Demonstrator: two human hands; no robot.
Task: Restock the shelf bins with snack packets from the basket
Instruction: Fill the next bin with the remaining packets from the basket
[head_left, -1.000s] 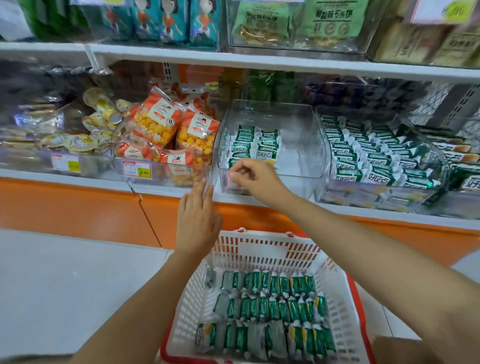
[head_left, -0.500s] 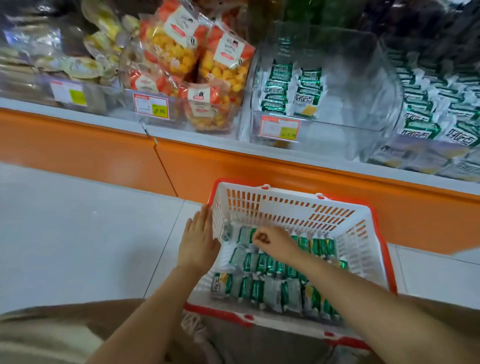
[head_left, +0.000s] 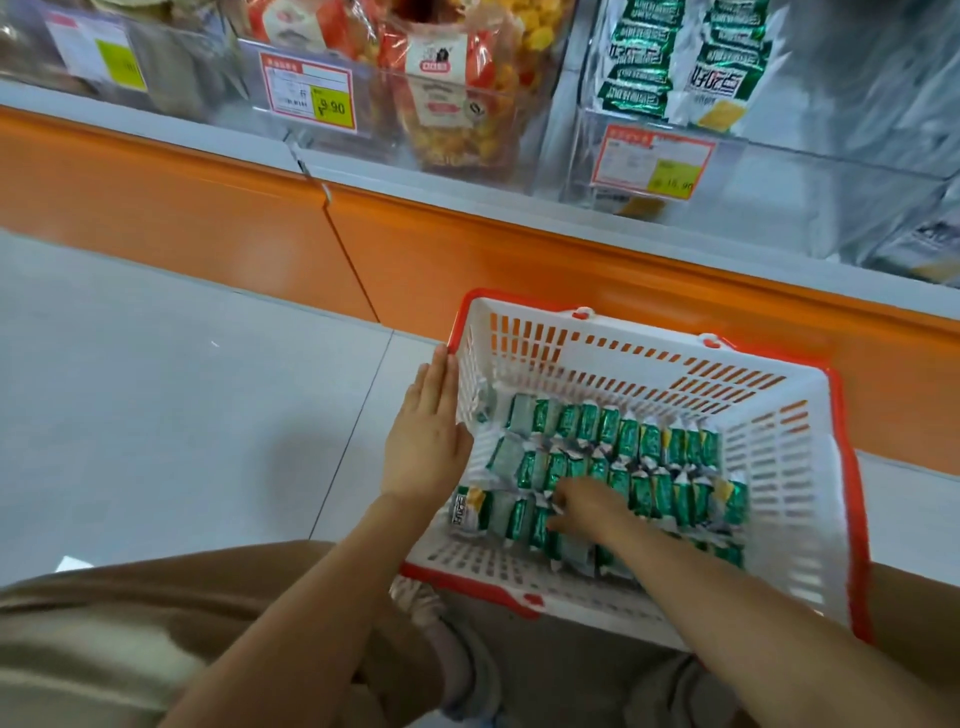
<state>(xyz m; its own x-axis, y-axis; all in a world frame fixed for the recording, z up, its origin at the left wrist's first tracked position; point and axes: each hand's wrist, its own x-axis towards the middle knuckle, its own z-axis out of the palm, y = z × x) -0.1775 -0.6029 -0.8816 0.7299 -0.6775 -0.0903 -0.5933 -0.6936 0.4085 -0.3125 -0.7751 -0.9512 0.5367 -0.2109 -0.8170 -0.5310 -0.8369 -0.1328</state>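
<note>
Head view takes in the shelf (head_left: 415, 171) along the top, with its clear bins, and below it on the floor a white basket (head_left: 789, 519) with a red rim. One bin (head_left: 779, 171), behind a price tag, holds a short stack of green packets and looks mostly unfilled; its neighbour on the left (head_left: 524, 150) holds orange bags of yellow snacks. In the basket, packets (head_left: 649, 457) stand on edge in three tight rows. The left hand (head_left: 423, 441) lies flat and open against the basket's outer wall, gripping nothing. The right hand (head_left: 587, 506) reaches down into the middle row, fingers curled among the packets; whether it has pinched one cannot be told. Packed so closely, a lifted packet could drag its neighbours up or topple the row, and the slick wrappers may slip from a loose pinch.
</note>
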